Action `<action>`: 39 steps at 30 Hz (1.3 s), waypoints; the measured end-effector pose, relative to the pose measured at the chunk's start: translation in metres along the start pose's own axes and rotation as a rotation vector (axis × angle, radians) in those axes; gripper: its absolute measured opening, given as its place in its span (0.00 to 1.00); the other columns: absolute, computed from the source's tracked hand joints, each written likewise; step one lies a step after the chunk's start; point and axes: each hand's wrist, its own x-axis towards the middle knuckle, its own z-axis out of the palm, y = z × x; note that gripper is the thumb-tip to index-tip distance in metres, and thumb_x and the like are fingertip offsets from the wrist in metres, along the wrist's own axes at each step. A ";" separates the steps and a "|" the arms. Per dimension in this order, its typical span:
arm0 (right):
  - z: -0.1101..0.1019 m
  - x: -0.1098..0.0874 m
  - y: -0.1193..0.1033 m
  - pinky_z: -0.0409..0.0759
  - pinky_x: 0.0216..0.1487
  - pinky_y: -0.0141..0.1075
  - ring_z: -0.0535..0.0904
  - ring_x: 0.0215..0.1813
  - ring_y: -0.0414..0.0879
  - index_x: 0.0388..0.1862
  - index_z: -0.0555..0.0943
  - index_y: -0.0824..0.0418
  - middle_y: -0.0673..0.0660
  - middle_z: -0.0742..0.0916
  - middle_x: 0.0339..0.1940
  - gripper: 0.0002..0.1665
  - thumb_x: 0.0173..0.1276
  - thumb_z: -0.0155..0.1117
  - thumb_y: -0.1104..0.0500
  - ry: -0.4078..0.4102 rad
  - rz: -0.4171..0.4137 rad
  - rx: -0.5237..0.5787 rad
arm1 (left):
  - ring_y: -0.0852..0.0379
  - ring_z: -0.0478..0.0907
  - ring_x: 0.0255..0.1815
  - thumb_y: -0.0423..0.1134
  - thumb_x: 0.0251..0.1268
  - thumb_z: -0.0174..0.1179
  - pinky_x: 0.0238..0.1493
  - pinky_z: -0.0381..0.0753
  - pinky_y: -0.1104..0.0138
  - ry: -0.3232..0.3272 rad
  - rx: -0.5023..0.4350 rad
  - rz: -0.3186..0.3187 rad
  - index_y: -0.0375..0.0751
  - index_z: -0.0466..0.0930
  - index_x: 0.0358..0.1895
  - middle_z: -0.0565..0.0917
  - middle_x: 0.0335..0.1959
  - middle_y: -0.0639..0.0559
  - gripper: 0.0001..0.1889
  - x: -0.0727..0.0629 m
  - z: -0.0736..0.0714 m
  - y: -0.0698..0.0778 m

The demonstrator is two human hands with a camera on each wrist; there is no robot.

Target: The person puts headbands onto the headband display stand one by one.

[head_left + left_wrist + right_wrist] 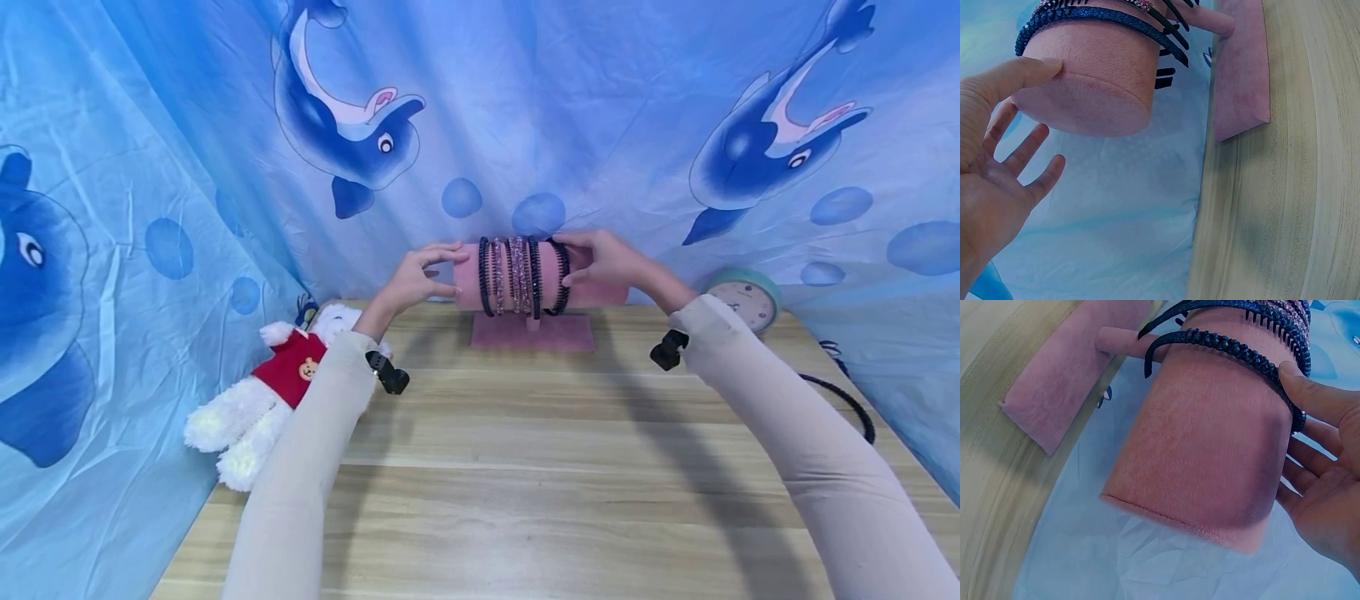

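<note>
A pink velvet display roll (pixel 592 296) on a flat pink base (pixel 495 333) stands at the far side of the table. Several headbands (pixel 519 275), dark and pink glittery, are looped around it, with comb teeth along their inner sides. My left hand (pixel 411 279) is at the roll's left end; one fingertip touches the velvet in the left wrist view, the other fingers spread loosely. With my right hand (pixel 603 260) I pinch the rightmost headband (pixel 1229 345), dark and beaded, between thumb and fingers. Its fingertips are partly hidden behind the roll.
A white plush toy (pixel 288 375) in a red shirt lies on the left beside my forearm. At the right back, a round mint-rimmed clock (pixel 742 298) leans by the curtain (pixel 480 100). A black braided band (pixel 847 396) lies partly behind my right sleeve on the wooden table (pixel 480 483).
</note>
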 end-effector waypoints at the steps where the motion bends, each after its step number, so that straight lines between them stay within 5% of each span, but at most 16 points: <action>1: 0.000 0.000 -0.001 0.55 0.83 0.55 0.62 0.80 0.63 0.77 0.65 0.67 0.66 0.71 0.78 0.48 0.60 0.77 0.64 0.000 -0.003 -0.002 | 0.43 0.58 0.81 0.25 0.53 0.72 0.78 0.64 0.44 0.001 0.000 0.000 0.34 0.75 0.67 0.65 0.79 0.43 0.34 0.000 0.000 0.000; 39: 0.010 0.001 -0.007 0.59 0.80 0.60 0.67 0.77 0.61 0.79 0.64 0.59 0.63 0.73 0.77 0.51 0.59 0.79 0.56 0.029 -0.006 -0.043 | 0.43 0.58 0.81 0.25 0.55 0.72 0.78 0.64 0.44 0.006 -0.016 0.008 0.33 0.75 0.67 0.65 0.79 0.42 0.33 0.000 0.001 -0.003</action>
